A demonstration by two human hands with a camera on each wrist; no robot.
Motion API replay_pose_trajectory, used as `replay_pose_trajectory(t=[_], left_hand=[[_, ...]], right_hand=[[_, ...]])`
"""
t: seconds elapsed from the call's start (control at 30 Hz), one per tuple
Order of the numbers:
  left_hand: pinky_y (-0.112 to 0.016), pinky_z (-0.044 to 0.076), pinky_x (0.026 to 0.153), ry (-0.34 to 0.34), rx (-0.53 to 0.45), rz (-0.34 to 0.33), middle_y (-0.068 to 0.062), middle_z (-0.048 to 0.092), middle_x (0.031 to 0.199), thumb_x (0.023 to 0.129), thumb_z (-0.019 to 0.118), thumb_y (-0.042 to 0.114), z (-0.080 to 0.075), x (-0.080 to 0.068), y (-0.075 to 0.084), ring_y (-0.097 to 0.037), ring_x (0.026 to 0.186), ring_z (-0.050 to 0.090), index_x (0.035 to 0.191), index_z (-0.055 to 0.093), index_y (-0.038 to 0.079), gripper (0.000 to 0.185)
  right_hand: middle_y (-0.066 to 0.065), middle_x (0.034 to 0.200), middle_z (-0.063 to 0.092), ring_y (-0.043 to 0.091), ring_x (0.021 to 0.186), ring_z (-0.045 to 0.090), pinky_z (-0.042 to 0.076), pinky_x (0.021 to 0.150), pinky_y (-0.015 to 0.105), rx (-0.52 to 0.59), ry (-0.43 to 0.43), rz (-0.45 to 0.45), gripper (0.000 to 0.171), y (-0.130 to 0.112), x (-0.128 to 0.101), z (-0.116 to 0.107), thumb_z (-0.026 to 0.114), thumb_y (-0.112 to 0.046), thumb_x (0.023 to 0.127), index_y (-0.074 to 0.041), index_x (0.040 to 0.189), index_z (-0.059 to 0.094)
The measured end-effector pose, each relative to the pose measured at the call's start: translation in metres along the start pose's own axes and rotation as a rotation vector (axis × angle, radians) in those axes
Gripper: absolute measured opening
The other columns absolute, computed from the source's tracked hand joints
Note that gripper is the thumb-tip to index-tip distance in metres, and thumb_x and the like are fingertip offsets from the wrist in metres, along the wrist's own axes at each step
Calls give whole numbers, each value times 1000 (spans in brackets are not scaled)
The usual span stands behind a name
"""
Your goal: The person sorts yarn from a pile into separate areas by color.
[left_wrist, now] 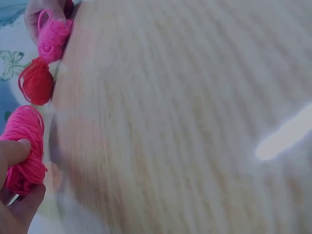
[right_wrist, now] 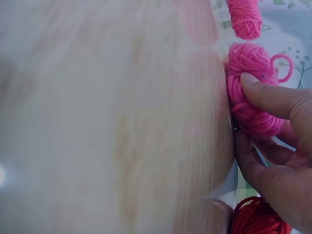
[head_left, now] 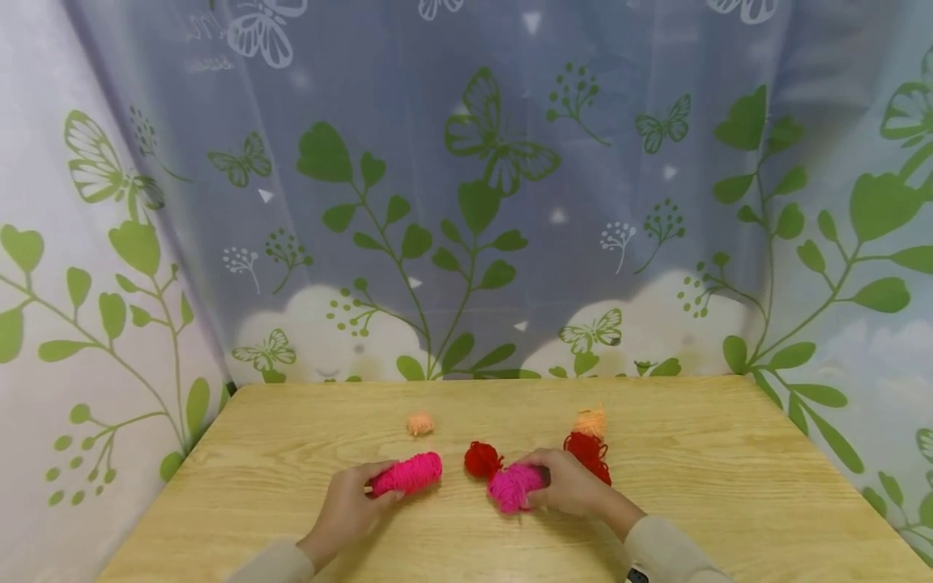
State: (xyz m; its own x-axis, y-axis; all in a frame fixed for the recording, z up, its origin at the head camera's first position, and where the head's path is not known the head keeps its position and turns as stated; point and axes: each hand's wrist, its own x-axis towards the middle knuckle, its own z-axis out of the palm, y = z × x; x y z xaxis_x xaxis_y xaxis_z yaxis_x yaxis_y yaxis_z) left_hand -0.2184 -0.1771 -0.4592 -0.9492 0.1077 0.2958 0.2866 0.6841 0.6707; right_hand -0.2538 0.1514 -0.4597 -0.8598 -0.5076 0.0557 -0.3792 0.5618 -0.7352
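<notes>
1. Head view: a wooden counter (head_left: 291, 421) stands before a curtain printed with green leaves and butterflies (head_left: 481, 202). The left hand (head_left: 348, 510) holds a hot-pink yarn roll (head_left: 410, 474) by its near end, fingers curled round it, so the roll lies lengthwise on the wood and points to the right. The right hand (head_left: 572, 486) is curled over a second pink yarn bundle (head_left: 513, 487), pressing it down onto the counter; this seems to keep the loose winding from springing open. Between the two pink pieces sits a small red yarn ball (head_left: 483, 459), just beside the right hand's bundle. A larger red yarn tangle (head_left: 589, 453) lies behind the right hand, with a peach yarn tuft (head_left: 591, 422) touching its far side. Another peach tuft (head_left: 420, 423) rests alone, farther back, near the middle.

2. Left wrist view, blurred: thumb and fingers (left_wrist: 14, 151) pinch the pink roll (left_wrist: 23, 146) from both sides, a closed grip on the yarn. Beyond it are the red ball (left_wrist: 36, 83) and the other pink bundle (left_wrist: 52, 36).

3. Right wrist view, blurred: the thumb (right_wrist: 273, 95) presses on top of the pink bundle (right_wrist: 248, 92) while the fingers cup it from below, clamped round the yarn. A loose loop (right_wrist: 282, 66) sticks out from it. Red yarn (right_wrist: 258, 217) shows at the lower edge, and the left hand's roll (right_wrist: 243, 18) at the top.
</notes>
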Motion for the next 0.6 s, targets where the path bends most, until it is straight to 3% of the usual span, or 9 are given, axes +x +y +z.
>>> replay_pose_trajectory(t=[0.3, 0.6], left_hand=[[-19, 51, 65, -43, -10, 13, -8, 72, 97, 73, 82, 10, -4, -17, 5, -6, 79, 60, 109, 72, 0, 39], [-26, 55, 75, -103, -67, 19, -14, 70, 107, 75, 81, 12, 0, -29, 5, -27, 98, 67, 110, 71, 0, 38]], right_hand=[[2, 110, 65, 21, 103, 56, 46, 87, 32, 2, 4, -6, 38, 2, 0, 1, 80, -9, 76, -10, 112, 70], [0, 111, 65, 20, 104, 56, 47, 88, 35, 10, -11, 11, 38, 3, 0, 0, 80, -12, 77, -13, 114, 70]])
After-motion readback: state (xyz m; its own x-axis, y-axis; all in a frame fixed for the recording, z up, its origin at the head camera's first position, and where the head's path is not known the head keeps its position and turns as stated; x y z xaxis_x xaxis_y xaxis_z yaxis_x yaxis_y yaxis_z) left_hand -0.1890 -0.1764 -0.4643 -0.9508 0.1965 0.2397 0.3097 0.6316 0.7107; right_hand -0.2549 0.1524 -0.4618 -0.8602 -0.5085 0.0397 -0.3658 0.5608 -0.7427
